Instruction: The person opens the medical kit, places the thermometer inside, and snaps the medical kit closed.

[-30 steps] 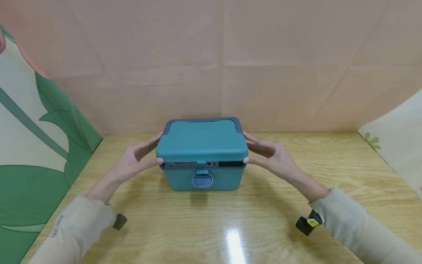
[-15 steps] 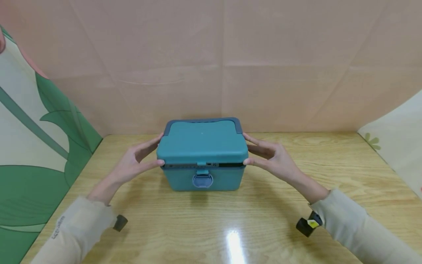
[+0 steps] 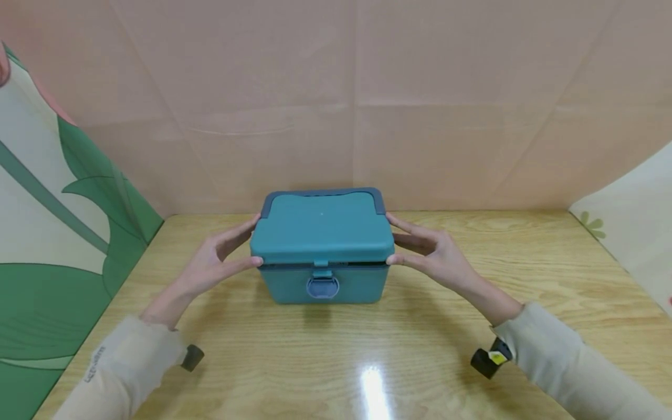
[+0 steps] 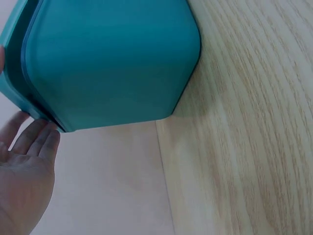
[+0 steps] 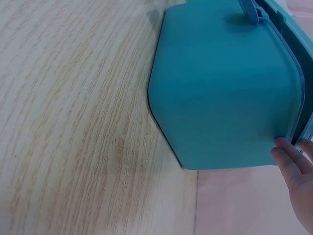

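Observation:
A teal plastic storage box (image 3: 357, 287) stands on the table against the back wall. Its lid (image 3: 321, 230) sits almost down, with a thin dark gap along the front. My left hand (image 3: 212, 256) holds the lid's left end, thumb at the front corner and fingers toward the back. On the opposite end my right hand (image 3: 436, 254) holds the lid the same way. A blue latch (image 3: 322, 287) hangs undone at the front. In the wrist views, the left fingertips (image 4: 41, 132) and right fingertips (image 5: 286, 152) lie near the lid seam.
The wooden table (image 3: 315, 361) reaches back to a plain pinkish wall covering (image 3: 315, 105). A green leaf-patterned panel (image 3: 47, 315) borders the left side, and a pale panel (image 3: 630, 233) borders the right. Small dark wrist devices (image 3: 488, 361) hang under both sleeves.
Both hands have brought the lid's front edge slightly lower. The front gap has narrowed, and the grey contents seen through it earlier are now hidden. The box body stays in place.

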Action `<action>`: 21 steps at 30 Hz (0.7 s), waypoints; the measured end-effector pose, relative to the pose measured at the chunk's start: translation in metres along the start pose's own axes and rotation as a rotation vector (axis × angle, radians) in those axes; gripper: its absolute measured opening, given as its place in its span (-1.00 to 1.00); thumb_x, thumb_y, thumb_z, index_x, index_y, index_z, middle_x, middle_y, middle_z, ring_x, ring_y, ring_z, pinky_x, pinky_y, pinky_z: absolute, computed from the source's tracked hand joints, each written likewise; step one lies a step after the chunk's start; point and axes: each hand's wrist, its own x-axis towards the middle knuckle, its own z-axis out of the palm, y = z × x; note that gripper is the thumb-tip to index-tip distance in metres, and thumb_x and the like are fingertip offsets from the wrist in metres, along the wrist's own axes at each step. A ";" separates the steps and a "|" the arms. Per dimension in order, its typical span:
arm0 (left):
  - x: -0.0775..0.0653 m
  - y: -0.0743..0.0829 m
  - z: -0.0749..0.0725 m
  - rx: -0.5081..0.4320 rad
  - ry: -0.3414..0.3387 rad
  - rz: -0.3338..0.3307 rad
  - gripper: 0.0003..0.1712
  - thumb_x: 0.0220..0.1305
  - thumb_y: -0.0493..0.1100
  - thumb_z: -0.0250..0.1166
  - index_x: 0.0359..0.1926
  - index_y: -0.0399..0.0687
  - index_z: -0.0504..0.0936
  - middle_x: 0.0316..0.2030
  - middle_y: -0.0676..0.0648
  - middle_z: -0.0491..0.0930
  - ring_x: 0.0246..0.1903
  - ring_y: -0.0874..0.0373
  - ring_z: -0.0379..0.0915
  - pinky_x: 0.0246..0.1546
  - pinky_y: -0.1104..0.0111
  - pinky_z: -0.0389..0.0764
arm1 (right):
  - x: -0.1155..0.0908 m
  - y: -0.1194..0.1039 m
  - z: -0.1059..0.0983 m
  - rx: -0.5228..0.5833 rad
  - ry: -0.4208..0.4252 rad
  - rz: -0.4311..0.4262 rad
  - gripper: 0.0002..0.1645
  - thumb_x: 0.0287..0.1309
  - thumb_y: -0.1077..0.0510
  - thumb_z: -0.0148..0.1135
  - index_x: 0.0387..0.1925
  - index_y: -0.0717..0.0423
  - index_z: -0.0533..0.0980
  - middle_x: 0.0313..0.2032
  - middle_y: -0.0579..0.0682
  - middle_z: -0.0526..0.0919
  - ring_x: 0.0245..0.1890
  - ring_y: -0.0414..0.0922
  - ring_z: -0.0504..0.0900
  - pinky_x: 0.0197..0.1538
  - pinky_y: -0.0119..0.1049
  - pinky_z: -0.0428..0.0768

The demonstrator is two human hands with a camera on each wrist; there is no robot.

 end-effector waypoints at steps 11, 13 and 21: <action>-0.003 0.000 0.001 0.007 0.001 -0.017 -0.17 0.23 -0.24 0.32 0.45 0.18 0.17 0.45 0.03 0.13 0.44 0.01 0.03 0.44 0.04 0.08 | 0.000 0.001 0.001 0.013 -0.003 -0.013 -0.16 0.07 0.25 0.37 0.38 -0.05 0.28 0.30 0.12 0.40 0.17 0.05 0.52 0.04 -0.34 0.63; -0.003 0.000 0.001 0.015 0.000 -0.026 -0.17 0.24 -0.23 0.32 0.45 0.20 0.16 0.45 0.04 0.12 0.44 0.02 0.02 0.44 0.04 0.08 | -0.001 0.001 0.002 0.013 -0.003 -0.014 -0.16 0.07 0.25 0.38 0.38 -0.05 0.28 0.30 0.11 0.40 0.17 0.04 0.52 0.04 -0.35 0.63; -0.004 0.000 0.002 0.011 -0.005 -0.049 -0.14 0.23 -0.20 0.34 0.46 0.25 0.14 0.45 0.10 0.11 0.44 0.08 0.02 0.44 0.07 0.10 | -0.002 0.003 0.003 0.028 0.003 -0.038 -0.16 0.06 0.28 0.37 0.37 -0.01 0.29 0.29 0.15 0.40 0.14 -0.23 0.55 0.10 -0.30 0.60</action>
